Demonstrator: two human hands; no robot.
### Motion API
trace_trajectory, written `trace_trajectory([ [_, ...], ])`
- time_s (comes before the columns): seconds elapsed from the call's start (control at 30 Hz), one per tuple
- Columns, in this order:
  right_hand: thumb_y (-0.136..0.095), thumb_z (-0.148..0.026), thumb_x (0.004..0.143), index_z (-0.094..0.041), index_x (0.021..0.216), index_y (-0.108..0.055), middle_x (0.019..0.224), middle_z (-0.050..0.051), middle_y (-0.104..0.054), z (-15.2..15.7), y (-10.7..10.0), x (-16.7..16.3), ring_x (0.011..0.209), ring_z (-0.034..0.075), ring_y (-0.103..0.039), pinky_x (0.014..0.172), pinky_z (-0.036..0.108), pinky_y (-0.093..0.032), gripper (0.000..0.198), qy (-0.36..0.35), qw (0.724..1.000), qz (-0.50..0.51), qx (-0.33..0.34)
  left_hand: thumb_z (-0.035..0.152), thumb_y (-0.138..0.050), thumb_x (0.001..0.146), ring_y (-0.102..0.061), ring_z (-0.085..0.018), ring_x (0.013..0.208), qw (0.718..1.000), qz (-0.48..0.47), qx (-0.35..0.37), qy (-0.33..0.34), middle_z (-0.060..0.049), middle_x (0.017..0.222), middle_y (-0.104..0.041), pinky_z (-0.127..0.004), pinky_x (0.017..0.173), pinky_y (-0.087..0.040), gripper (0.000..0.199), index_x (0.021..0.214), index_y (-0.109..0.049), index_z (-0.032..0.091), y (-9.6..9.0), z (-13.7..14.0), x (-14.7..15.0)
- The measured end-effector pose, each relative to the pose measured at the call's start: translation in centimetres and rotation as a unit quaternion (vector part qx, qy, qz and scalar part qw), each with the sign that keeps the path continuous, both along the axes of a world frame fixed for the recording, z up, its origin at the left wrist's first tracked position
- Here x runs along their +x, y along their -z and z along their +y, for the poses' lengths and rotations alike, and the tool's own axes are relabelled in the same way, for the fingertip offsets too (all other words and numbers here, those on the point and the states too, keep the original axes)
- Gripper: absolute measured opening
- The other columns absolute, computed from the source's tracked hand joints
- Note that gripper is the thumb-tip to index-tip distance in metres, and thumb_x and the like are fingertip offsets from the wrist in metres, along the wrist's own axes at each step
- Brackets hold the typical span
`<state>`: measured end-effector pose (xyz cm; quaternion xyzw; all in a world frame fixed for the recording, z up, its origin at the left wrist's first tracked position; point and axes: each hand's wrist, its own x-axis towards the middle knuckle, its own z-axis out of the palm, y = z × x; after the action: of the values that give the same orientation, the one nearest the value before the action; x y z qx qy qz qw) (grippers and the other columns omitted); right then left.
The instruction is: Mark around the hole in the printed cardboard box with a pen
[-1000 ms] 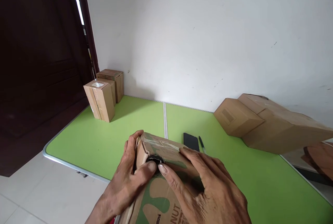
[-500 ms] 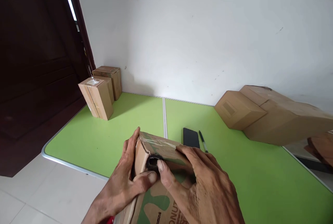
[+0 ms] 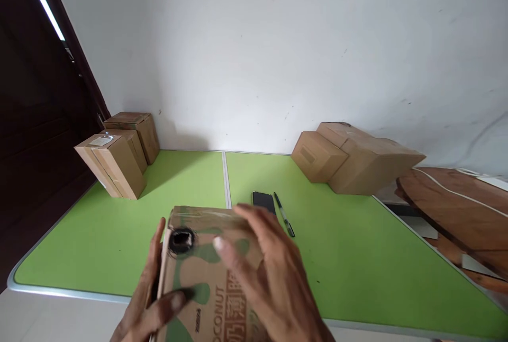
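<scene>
A brown cardboard box (image 3: 198,273) with green print and the word COCONUT lies near the front edge of the green table (image 3: 357,257). A dark round mark shows near its top left corner. My left hand (image 3: 148,299) grips its left side, fingers along the edge and thumb on the printed face. My right hand (image 3: 265,278) lies spread across the box's top and right part, pressing on it.
A black phone (image 3: 264,201) and a pen (image 3: 284,221) lie just beyond the box. Two upright cartons (image 3: 119,159) stand at the back left, two larger cartons (image 3: 353,156) at the back right. A dark door is at the left, wooden boards (image 3: 456,204) at the right.
The box has turned so its printed face points up at me. My right fingertip has left the dark mark and the hand now lies flat on the box. The view swung right.
</scene>
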<state>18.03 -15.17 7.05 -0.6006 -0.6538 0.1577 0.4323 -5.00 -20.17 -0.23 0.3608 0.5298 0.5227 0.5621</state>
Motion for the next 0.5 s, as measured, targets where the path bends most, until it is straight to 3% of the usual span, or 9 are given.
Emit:
trace_trajectory([
  [0.1,-0.044,-0.085,0.096,-0.020,0.136,-0.069,0.141,0.021,-0.072,2.7,1.0,4.7,0.117,0.038,-0.074,0.084,0.052,-0.062,0.079,0.092,0.994,0.052,-0.025,0.056,-0.088,0.073,-0.050,-0.056,0.152,0.996,-0.021,-0.069,-0.046,0.002,0.142,-0.078,-0.076,0.111,-0.055,0.073,0.143,-0.072,0.048,-0.2,0.4,-1.6],
  [0.2,-0.047,-0.064,0.103,-0.017,0.117,-0.071,0.126,0.020,-0.077,5.4,3.7,9.8,0.112,0.033,-0.074,0.090,0.044,-0.057,0.055,0.187,0.973,-0.057,-0.121,0.063,-0.085,0.072,-0.068,-0.056,0.132,0.991,-0.038,-0.095,-0.085,-0.003,0.125,-0.085,-0.072,0.094,-0.066,0.069,0.135,-0.077,0.035,-1.0,1.6,-2.7],
  [0.3,-0.054,-0.045,0.104,-0.016,0.100,-0.073,0.108,0.018,-0.081,7.1,7.1,12.5,0.098,0.033,-0.075,0.079,0.040,-0.053,0.034,0.211,0.943,-0.128,-0.223,0.064,-0.090,0.059,-0.076,-0.054,0.117,0.986,-0.025,-0.073,-0.149,-0.007,0.114,-0.086,-0.060,0.078,-0.072,0.081,0.130,-0.075,0.027,-2.5,3.5,-1.9],
  [0.4,-0.062,-0.041,0.102,-0.015,0.098,-0.075,0.095,0.017,-0.080,8.2,9.9,12.1,0.089,0.034,-0.076,0.066,0.037,-0.047,0.030,0.214,0.921,-0.160,-0.283,0.057,-0.094,0.054,-0.075,-0.051,0.118,0.989,-0.015,0.008,-0.147,-0.008,0.103,-0.086,-0.054,0.081,-0.072,0.089,0.132,-0.072,0.021,-4.1,6.0,-0.3],
  [0.5,-0.057,-0.040,0.107,-0.011,0.118,-0.073,0.111,0.019,-0.079,9.0,11.4,11.2,0.102,0.035,-0.076,0.066,0.036,-0.046,0.035,0.230,0.907,-0.189,-0.297,0.054,-0.095,0.059,-0.074,-0.047,0.123,0.991,-0.034,0.082,-0.099,-0.006,0.097,-0.084,-0.053,0.094,-0.069,0.095,0.143,-0.066,0.019,-4.7,9.0,0.9],
])
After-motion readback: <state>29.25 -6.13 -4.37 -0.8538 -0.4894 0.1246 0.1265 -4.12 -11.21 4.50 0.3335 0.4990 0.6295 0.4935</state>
